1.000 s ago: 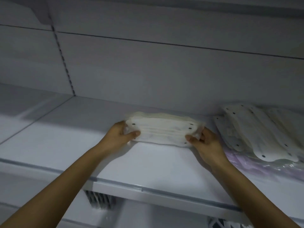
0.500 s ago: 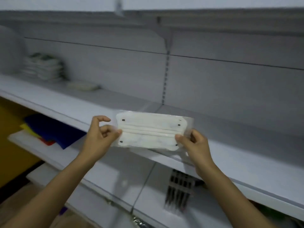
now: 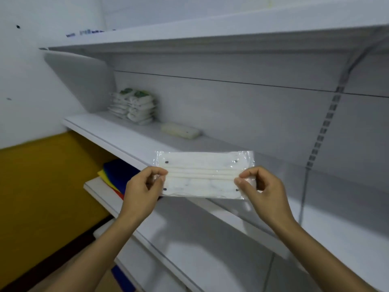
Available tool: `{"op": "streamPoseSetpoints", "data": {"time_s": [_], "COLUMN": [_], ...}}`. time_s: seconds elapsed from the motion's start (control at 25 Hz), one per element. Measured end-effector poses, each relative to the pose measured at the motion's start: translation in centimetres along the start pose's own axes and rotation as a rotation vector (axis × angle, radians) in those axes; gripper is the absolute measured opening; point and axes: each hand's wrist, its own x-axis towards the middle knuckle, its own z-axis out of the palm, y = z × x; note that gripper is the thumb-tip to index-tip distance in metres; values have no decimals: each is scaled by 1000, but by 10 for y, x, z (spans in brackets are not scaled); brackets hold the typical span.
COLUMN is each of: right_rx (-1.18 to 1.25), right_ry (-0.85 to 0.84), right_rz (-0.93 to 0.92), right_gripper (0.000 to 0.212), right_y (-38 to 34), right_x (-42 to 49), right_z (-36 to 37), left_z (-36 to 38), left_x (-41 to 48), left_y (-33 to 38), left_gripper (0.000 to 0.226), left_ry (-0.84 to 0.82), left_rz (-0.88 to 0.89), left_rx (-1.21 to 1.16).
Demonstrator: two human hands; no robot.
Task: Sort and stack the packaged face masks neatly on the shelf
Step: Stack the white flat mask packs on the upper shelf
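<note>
A packaged white face mask [image 3: 202, 175] in clear plastic hangs in the air in front of the white shelf [image 3: 130, 140]. My left hand [image 3: 143, 188] pinches its left edge and my right hand [image 3: 263, 190] pinches its right edge, stretching it flat and level. Farther left on the same shelf lies a single packaged mask [image 3: 181, 130], and behind that stands a stack of white packets with green labels [image 3: 134, 106].
An upper shelf [image 3: 210, 34] overhangs the working shelf. A slotted upright [image 3: 322, 131] runs down the back panel at right. Blue, yellow and red sheets [image 3: 117, 175] lie on a lower shelf at left. A yellow wall band [image 3: 42, 186] fills the lower left.
The mask pack left the shelf surface and is now held up in the air. My view swung left, away from the loose masks at right, bringing the far-left stack closer.
</note>
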Motion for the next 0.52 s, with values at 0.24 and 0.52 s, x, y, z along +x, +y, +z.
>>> {"op": "streamPoseSetpoints", "data": {"time_s": [0.24, 0.52], "right_rx": [123, 76], "right_ry": [-229, -148], "right_rz": [225, 375], "right_gripper": [16, 41], "right_y": [15, 39], "right_x": [103, 203], "right_z": [85, 158], "left_z": [-24, -4], "left_x": [130, 254], "left_y": [-49, -93], "left_gripper": [33, 45], "left_ry": [-69, -217], "left_rz": [10, 13], "left_rx": [172, 148]}}
